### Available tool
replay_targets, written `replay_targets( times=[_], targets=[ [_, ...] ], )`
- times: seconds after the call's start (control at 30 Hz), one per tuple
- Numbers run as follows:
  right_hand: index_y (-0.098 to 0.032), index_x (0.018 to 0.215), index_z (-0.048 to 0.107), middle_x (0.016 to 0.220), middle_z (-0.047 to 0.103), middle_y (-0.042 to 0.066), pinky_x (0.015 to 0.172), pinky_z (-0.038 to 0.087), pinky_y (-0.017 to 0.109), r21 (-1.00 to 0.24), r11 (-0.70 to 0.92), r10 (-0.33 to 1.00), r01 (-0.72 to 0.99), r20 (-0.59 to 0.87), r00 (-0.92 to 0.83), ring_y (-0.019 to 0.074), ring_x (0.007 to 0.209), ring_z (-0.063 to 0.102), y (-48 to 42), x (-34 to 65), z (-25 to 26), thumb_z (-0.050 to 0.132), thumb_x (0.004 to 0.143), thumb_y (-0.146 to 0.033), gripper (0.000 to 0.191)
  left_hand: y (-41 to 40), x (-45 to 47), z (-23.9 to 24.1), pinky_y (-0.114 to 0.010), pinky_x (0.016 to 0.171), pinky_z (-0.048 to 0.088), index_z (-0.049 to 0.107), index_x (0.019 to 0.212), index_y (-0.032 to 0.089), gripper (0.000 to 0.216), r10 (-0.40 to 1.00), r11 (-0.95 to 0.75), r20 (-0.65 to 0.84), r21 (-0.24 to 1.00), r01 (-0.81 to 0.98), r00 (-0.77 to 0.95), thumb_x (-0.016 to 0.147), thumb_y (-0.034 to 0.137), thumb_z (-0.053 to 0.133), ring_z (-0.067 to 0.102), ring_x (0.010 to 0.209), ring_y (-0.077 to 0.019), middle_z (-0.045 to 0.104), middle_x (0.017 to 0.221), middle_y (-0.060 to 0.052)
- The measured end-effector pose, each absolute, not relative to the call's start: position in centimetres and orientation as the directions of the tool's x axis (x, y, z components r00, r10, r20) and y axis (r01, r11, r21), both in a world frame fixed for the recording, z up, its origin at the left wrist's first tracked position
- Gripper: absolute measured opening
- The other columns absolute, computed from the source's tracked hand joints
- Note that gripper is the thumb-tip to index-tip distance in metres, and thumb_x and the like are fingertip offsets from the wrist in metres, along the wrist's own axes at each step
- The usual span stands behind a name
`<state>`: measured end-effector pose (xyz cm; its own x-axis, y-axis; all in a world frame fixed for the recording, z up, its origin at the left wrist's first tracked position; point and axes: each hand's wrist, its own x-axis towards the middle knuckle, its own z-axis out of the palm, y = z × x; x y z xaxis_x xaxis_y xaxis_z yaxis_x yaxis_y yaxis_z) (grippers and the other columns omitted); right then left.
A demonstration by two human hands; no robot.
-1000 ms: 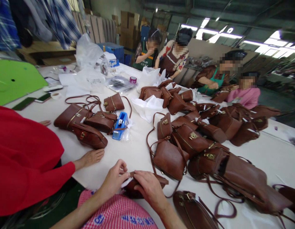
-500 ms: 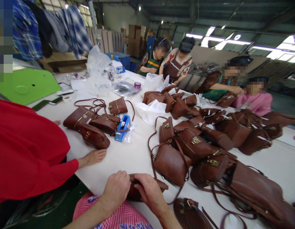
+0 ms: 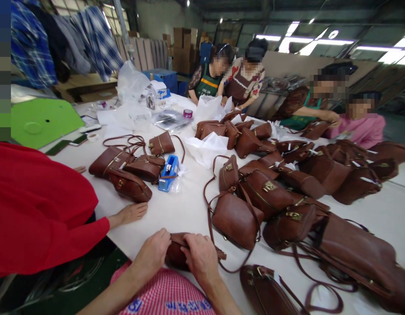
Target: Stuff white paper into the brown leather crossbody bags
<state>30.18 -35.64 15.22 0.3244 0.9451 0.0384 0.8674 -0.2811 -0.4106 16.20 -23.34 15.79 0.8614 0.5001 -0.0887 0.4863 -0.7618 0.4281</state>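
A small brown leather handbag [image 3: 176, 255] lies at the table's near edge, close against my pink checked apron. My left hand [image 3: 155, 249] is closed on its left upper edge, fingers bent over the rim. From the right, my right hand [image 3: 202, 253] grips the top edge with thumb and fingers. Part of the bag is covered by both hands, and its front cannot be seen fully. Just beyond my right hand sits another brown bag [image 3: 237, 218] with a long strap. A brown bag with a buckle [image 3: 266, 288] lies to the right.
Many brown bags [image 3: 271, 192] are heaped across the table's right side. A blue tape dispenser [image 3: 169, 173] stands beside a smaller group of bags [image 3: 130, 186]. At left, a person in red [image 3: 41, 210] rests a hand on the white table [image 3: 186, 205]. Several people work across it.
Both hands and the held bag have shifted slightly left and up in view. My hands keep their grip on the top edge. The camera view has tilted a little.
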Motion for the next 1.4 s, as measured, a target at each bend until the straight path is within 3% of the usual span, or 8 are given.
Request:
replay_targets(
  times=[0.23,0.37,0.43,0.63,0.83,1.13,1.3,1.4],
  targets=[
    [-0.024,0.095,0.061,0.092,0.068,0.002,0.074,0.038,0.036,-0.428,-0.304,0.945,0.851,-0.02,0.328,0.025,0.085,0.06,-36.0,30.5,16.3,0.066,0.083,-0.018,0.014,-22.3,14.9,16.7,-0.035,0.086,0.049,0.055,0.09,0.02,0.006,0.477,-0.593,-0.044,0.722,0.358,0.878,0.086,0.021,0.051,0.059,0.097,-0.0223,0.059,0.103,-0.008],
    [-0.025,0.12,0.057,0.122,0.065,0.008,0.086,0.041,0.041,-0.48,-0.28,0.958,0.831,-0.078,0.278,0.0307,0.105,0.059,-36.2,30.5,16.5,0.073,0.077,-0.027,0.046,-22.1,13.6,14.6,-0.046,0.112,0.033,0.034,0.142,0.025,0.081,0.531,-0.33,-0.175,0.858,0.393,0.829,0.068,0.019,0.069,0.041,0.134,-0.0295,0.04,0.149,-0.011],
    [-0.025,0.129,0.053,0.132,0.06,0.01,0.09,0.041,0.043,-0.509,-0.263,0.965,0.819,-0.133,0.227,0.0331,0.112,0.058,-35.9,30.5,16.4,0.078,0.071,-0.028,0.063,-21.8,13.5,13.1,-0.047,0.115,0.028,0.03,0.147,0.027,0.086,0.523,-0.213,-0.263,0.881,0.423,0.811,0.069,0.022,0.067,0.036,0.138,-0.0297,0.035,0.155,-0.01],
    [-0.029,0.113,0.065,0.107,0.073,0.003,0.085,0.043,0.035,-0.597,-0.285,0.956,0.75,-0.229,0.181,0.0275,0.1,0.065,-35.1,32.6,17.6,0.064,0.076,-0.017,0.04,-21.8,15.7,12.9,-0.037,0.104,0.04,0.066,0.115,0.022,0.049,0.453,-0.188,-0.231,0.92,0.345,0.861,0.067,0.019,0.06,0.058,0.114,-0.0271,0.069,0.12,-0.007],
    [-0.023,0.091,0.071,0.076,0.067,-0.005,0.068,0.039,0.021,-0.917,-0.153,0.986,0.368,-0.117,0.118,0.0158,0.075,0.06,-34.2,34.6,21.9,0.059,0.071,-0.015,0.025,-21.6,17.3,21.3,-0.027,0.078,0.044,0.066,0.092,0.019,0.03,0.488,-0.223,-0.113,0.943,0.248,0.866,0.065,0.015,0.053,0.057,0.086,-0.0199,0.066,0.088,-0.001],
    [-0.019,0.084,0.071,0.068,0.052,-0.005,0.06,0.035,0.02,-0.995,-0.094,0.994,0.009,-0.095,-0.053,0.012,0.065,0.043,-31.6,34.5,28.5,0.065,0.067,-0.021,0.018,-18.1,16.2,29.2,-0.041,0.103,0.036,0.067,0.119,0.028,0.045,0.26,0.251,-0.189,0.96,0.123,0.947,0.078,0.047,0.069,0.052,0.12,-0.0287,0.061,0.125,-0.003],
    [-0.018,0.089,0.07,0.071,0.053,-0.003,0.057,0.034,0.019,-0.987,-0.123,0.984,-0.105,-0.108,-0.14,0.0105,0.062,0.042,-30.4,35.3,31.6,0.07,0.07,-0.031,0.023,-18.7,17.0,31.9,-0.032,0.094,0.041,0.066,0.116,0.028,0.046,0.275,0.446,-0.173,0.895,0.033,0.946,0.076,0.049,0.074,0.059,0.11,-0.0235,0.067,0.114,-0.003],
    [-0.019,0.092,0.07,0.075,0.057,-0.001,0.059,0.038,0.02,-0.989,-0.15,0.978,0.01,-0.15,-0.147,0.0121,0.064,0.047,-29.9,35.5,31.5,0.072,0.072,-0.043,0.031,-19.0,16.9,31.0,-0.023,0.076,0.041,0.066,0.109,0.026,0.046,0.308,0.528,-0.149,0.848,-0.039,0.94,0.072,0.05,0.078,0.062,0.088,-0.0164,0.068,0.1,-0.002]
  ],
)
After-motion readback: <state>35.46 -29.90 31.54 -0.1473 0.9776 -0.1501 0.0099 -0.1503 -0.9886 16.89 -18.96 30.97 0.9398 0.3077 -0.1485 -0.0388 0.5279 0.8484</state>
